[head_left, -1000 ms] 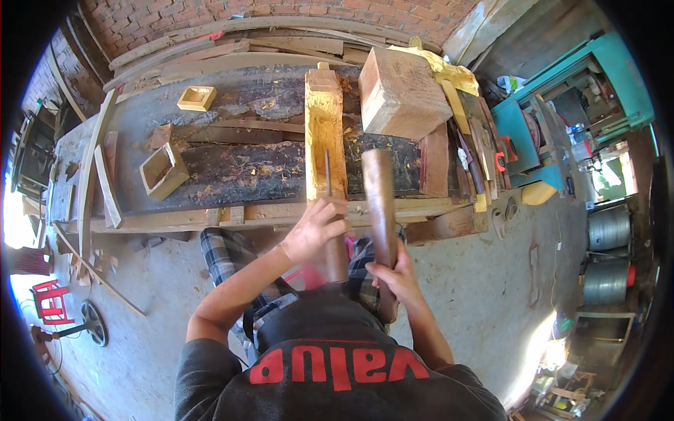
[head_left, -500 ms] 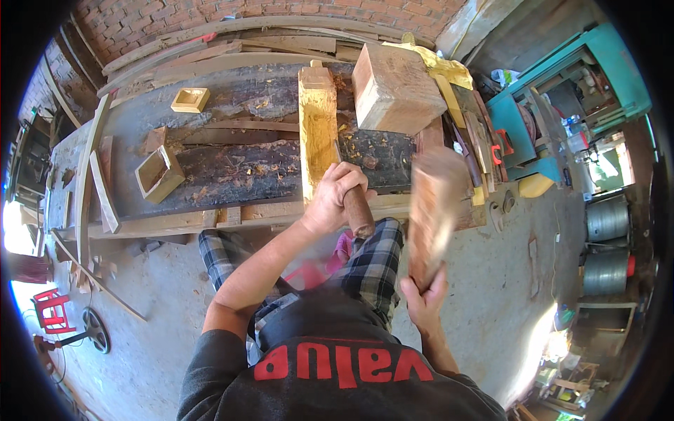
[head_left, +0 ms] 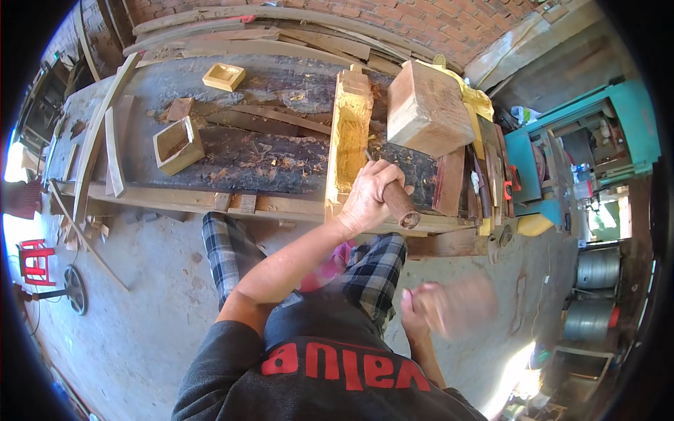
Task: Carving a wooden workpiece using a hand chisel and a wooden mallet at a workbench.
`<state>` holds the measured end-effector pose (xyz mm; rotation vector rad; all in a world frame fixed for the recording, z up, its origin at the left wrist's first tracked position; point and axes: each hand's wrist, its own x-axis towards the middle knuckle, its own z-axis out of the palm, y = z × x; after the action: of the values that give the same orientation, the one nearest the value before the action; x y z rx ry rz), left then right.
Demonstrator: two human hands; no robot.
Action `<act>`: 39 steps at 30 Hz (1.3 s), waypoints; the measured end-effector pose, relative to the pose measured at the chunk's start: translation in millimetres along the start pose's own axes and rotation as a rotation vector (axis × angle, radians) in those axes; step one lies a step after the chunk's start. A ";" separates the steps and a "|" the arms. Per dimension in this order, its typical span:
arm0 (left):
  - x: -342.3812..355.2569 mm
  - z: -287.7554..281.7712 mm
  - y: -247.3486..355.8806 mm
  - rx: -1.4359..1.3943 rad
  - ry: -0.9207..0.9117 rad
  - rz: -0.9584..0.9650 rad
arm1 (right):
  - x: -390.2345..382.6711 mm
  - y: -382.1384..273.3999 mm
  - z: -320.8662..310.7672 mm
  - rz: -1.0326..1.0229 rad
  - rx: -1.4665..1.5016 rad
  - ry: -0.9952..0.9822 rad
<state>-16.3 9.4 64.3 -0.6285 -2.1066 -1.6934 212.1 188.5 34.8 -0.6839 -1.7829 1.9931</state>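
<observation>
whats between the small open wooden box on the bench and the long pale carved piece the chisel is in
In the head view, only dark, chip-strewn benchtop lies between the small open box and the pale carved piece; nothing else stands there.

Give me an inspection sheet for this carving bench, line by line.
Surface: dark bench, strewn with chips.
Job's things: long pale workpiece lying lengthwise, hollowed on top; chisel tip set against it.
Clutter: big wood block, two small wooden boxes, planks at the left.
Hands: left hand shut on chisel; right hand grips a blurred mallet down by the lap.
Cables: nothing seen.
Surroundings: brick wall, teal machine, metal drums, red stool.
</observation>
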 end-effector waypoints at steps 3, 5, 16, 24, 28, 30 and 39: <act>-9.6 -1.7 -12.7 -0.038 0.033 0.008 | 12.3 -24.9 49.5 -0.381 -0.677 -0.176; -14.6 -1.2 -19.5 -0.055 0.051 0.035 | 13.4 -19.1 42.1 -0.470 -0.620 -0.148; -25.8 2.7 -38.5 -0.007 0.042 0.108 | 18.5 -6.2 20.1 -0.409 -0.786 -0.224; -26.8 3.7 -20.1 -0.006 0.090 0.181 | 19.0 -29.7 31.4 -0.494 -0.640 -0.242; -20.7 5.2 -11.1 0.005 0.082 0.055 | 22.9 -43.6 29.4 -0.392 -0.604 -0.283; -17.1 7.8 -11.1 0.030 0.093 0.041 | 23.9 -56.0 32.2 -0.389 -0.614 -0.297; -6.2 27.3 -17.0 0.054 0.227 0.028 | 35.4 -49.4 39.5 -0.401 -0.737 -0.222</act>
<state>-20.6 32.3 41.2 -0.4258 -1.9673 -1.6052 158.3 183.1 83.2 -0.2543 -2.5680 1.1646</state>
